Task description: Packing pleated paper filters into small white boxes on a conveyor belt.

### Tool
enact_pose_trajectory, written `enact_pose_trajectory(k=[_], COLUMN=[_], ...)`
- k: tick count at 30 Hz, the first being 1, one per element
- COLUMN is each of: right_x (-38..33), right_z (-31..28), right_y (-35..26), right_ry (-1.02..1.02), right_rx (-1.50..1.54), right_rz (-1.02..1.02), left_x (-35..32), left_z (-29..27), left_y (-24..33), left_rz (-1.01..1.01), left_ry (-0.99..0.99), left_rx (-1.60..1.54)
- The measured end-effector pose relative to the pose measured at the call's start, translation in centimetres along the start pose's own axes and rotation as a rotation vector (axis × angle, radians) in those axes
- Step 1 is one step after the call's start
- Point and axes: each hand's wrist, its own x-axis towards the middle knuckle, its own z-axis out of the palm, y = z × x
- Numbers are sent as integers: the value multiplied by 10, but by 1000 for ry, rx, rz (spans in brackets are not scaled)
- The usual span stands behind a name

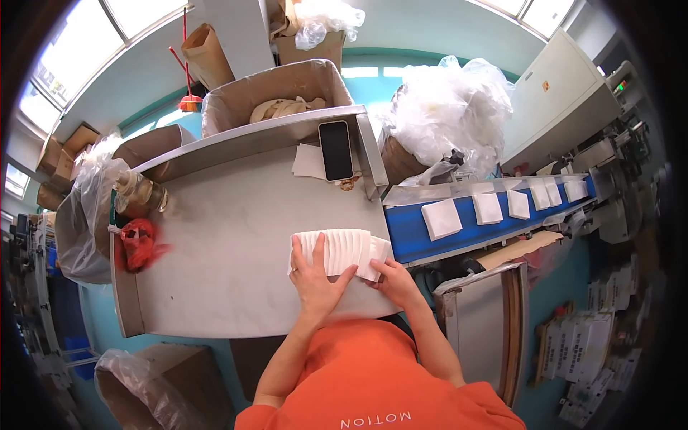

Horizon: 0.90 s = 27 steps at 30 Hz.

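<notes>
A row of white folded napkins (pixel 345 247) stands on edge, packed side by side, near the front right of the metal table (pixel 222 258). My left hand (pixel 317 281) is wrapped round the row from its left end, fingers on top and thumb along the near side. At the right end, my right hand (pixel 395 284) pinches a few napkins that lean away from the others, with the thumb on top. Parts of its fingers are hidden under them. More white folded napkins (pixel 441 219) lie spaced apart on the blue conveyor belt (pixel 421 247) to the right.
A black-screened phone (pixel 335 150) lies on white paper at the table's back right. Raised metal walls (pixel 244 131) edge the table. A red bag (pixel 137 244) and a clear jar (pixel 143 193) are at the left. Cardboard boxes (pixel 222 107) and plastic bags (pixel 455 107) stand behind.
</notes>
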Motion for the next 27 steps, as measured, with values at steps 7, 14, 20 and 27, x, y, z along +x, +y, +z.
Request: enact_pose_trajectory(k=[7,14,20,27], right_x=[-6,2,-4,-12], right_z=[14,11,-2,13], right_y=[-18,3,9,-10], right_ry=[222,-49,80,30], right_rx=[-175,-101,-164,-400], right_rz=[-372,-235,-102,-178], left_x=[-1,-2,16,8], left_z=[6,-1,-22,-19], left_y=[-4,10,-8,-3], left_rz=[47,25,-418,27], left_ry=[-17,3,-29,61], left_rx=[-221,26,-580,-58])
